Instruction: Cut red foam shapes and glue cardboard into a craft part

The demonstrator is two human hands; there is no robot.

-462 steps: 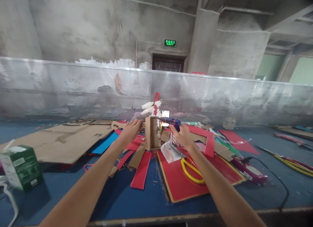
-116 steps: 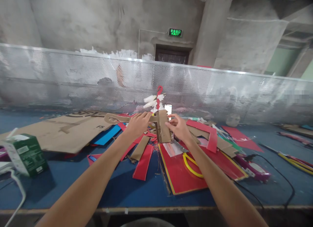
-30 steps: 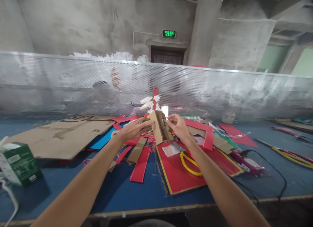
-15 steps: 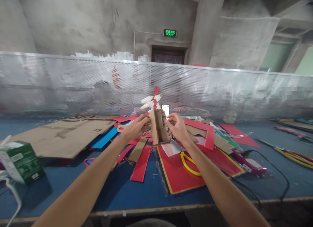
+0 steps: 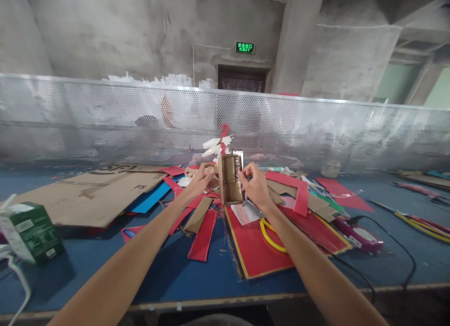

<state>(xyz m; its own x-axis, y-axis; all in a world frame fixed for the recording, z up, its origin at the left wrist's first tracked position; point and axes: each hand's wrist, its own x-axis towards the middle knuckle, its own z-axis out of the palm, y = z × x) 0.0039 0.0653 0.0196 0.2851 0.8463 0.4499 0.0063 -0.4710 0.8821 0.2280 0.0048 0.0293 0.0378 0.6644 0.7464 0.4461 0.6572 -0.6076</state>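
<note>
A small brown cardboard box (image 5: 230,184) stands nearly upright above the blue table (image 5: 197,279), its open side toward me. My right hand (image 5: 255,188) grips its right edge with the fingers curled round it. My left hand (image 5: 199,180) is closed on a flat cardboard cut-out strip (image 5: 197,169) that reaches to the box's left side. Behind the box a red and white paper ornament (image 5: 220,145) sticks up. Red card strips (image 5: 203,239) and cardboard scraps lie under both hands.
A large flat cardboard sheet (image 5: 87,197) lies at the left, a green carton (image 5: 30,234) at the far left. Red card (image 5: 260,251) with yellow-handled scissors (image 5: 270,234) lies right of centre, a purple tool (image 5: 358,234) with a black cord beyond. A perforated metal fence (image 5: 316,134) lines the table's back.
The cardboard box has been turned from tilted to nearly upright. My left hand has shifted slightly right and up with the cut-out strip; my right hand stays on the box's right edge.
</note>
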